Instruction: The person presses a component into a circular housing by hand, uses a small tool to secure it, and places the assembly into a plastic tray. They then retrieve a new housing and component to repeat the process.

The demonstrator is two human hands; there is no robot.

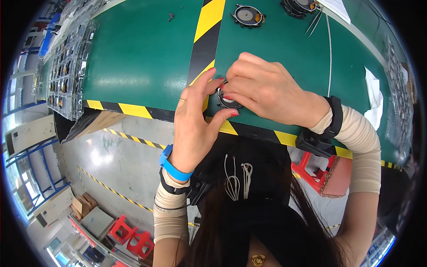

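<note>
**Round casing steadied between two hands**

From my remote seat, I see the round dark-rimmed casing (229,103) at the green tabletop (133,53), directly under both sets of fingertips. My left hand (194,118) clasps its rim between thumb and fingers; my right hand (271,91) curls over its face, pinching something I cannot make out. I judge it light and stiff, its face smooth and easily scratched, so the rim is the safest hold.

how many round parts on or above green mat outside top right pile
2: one part between left hand and right hand, another part near top edge; hands may hide more.
</note>
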